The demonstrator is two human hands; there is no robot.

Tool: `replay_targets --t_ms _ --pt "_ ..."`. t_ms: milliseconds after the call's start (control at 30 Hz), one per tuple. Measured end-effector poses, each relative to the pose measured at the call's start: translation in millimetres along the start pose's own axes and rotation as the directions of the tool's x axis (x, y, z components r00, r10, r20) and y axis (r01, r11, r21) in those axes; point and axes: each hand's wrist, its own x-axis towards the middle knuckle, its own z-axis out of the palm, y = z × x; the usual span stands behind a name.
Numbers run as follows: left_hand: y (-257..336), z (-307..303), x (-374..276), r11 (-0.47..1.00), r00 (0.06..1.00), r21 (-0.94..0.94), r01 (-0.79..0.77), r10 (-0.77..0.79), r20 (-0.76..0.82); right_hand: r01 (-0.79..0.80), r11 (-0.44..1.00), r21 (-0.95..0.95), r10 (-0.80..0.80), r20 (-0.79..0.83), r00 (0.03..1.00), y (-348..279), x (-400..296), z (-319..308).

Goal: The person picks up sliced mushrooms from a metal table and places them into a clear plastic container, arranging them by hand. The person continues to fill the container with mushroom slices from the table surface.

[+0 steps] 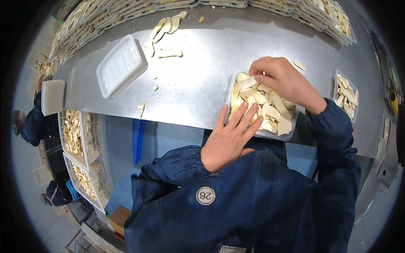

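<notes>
A clear plastic tray [228, 95] heaped with pale mushroom slices [270, 112] sits at the front edge of a steel table, right before me. My left hand [229, 136] lies over the tray's near left corner, fingers spread and resting on the slices. At the far side of the same tray, my right hand [278, 74] pinches one mushroom slice [246, 83] between thumb and fingers, just over the heap. Part of the heap is hidden beneath both hands.
Loose slices [166, 27] and crumbs lie on the table [196, 63]. A white ribbed tray [118, 66] is to the left, a smaller filled tray [346, 96] to the right. Stacked filled trays [329, 19] line the back. Slatted crates [91, 136] hold slices; people [34, 123] are beyond.
</notes>
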Motion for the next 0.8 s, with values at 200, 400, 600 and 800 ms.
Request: replay_targets --t_ms 200,400,600,800 --pt "0.2 -2.4 -2.1 0.999 1.000 -0.042 0.016 -0.016 -0.002 0.003 1.000 0.029 -0.007 0.123 0.992 -1.6 26.4 6.2" --pt "-9.6 -14.9 -6.5 0.990 0.997 -0.118 0.073 -0.072 0.013 0.038 0.994 -0.103 -0.066 -0.291 0.954 32.7 4.4 -31.1" --pt "-35.8 -17.6 4.9 0.984 0.984 -0.036 0.174 -0.175 -0.037 -0.337 0.859 -0.385 0.197 -0.359 0.913 85.4 -56.0 -80.3" --pt "-39.5 -16.7 23.3 0.986 0.985 -0.034 0.162 -0.164 -0.046 -0.503 0.779 -0.375 0.357 -0.393 0.847 77.7 -66.0 -38.6"
